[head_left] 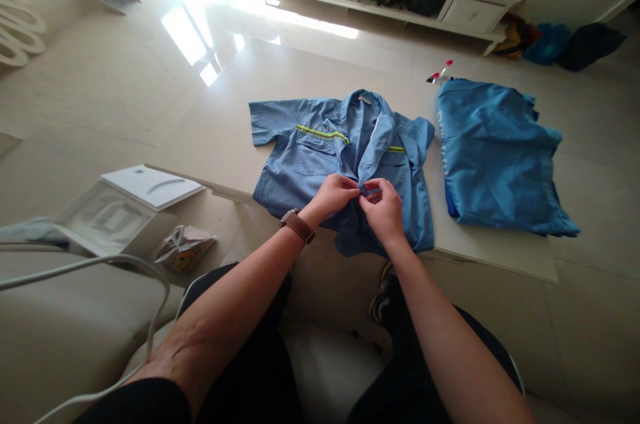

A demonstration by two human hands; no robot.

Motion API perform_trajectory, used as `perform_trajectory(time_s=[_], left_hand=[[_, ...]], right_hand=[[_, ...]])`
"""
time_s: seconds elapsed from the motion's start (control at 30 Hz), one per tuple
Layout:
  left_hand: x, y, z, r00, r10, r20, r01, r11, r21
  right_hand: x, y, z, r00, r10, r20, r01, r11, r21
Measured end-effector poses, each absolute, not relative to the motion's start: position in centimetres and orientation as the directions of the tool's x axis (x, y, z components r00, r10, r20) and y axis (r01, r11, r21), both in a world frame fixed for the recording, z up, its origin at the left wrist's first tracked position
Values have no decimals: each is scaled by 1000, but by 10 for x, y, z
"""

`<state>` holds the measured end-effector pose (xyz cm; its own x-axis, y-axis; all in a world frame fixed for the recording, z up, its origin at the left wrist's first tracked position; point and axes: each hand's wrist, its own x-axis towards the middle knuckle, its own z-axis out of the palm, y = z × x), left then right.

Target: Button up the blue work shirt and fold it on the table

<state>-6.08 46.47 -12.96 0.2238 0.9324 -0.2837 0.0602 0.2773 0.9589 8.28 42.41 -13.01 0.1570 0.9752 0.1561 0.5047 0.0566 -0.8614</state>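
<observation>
A blue short-sleeved shirt with yellow-green stripes across the chest lies face up on a pale table, its collar toward the far side. Its lower hem hangs over the near edge. My left hand, with a brown-strapped watch on the wrist, pinches one edge of the front opening. Opposite it, my right hand has thumb and fingers closed on the other front edge. The fingertips of both hands meet at the middle of the shirt front. Any button between them is too small to make out.
Folded blue cloth is stacked on the table at right, with small red-capped bottles behind it. An open white box and a plastic bag stand at left. A white cable loops beside my left arm.
</observation>
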Motion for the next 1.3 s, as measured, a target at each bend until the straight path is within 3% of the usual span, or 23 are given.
perform_trajectory(time_s=[0.1, 0.27, 0.5, 1.07, 1.3], left_hand=[[-60, 465, -127, 196, 931, -307, 44, 305, 951], [-61, 464, -126, 195, 930, -313, 37, 312, 949], [-63, 464, -123, 242, 924, -297, 20, 302, 953], [-64, 466, -130, 251, 932, -260, 19, 264, 964], [-65, 463, -128, 202, 949, -242, 114, 222, 968]], right_hand=[[85, 425, -133, 149, 974, 170, 535, 65, -842], [87, 427, -139, 166, 984, 71, 394, 0, -919], [87, 427, -141, 170, 983, 63, 301, 9, -954], [89, 429, -141, 197, 979, 54, 256, 1, -967], [87, 432, -150, 221, 969, -113, 38, -124, -992]])
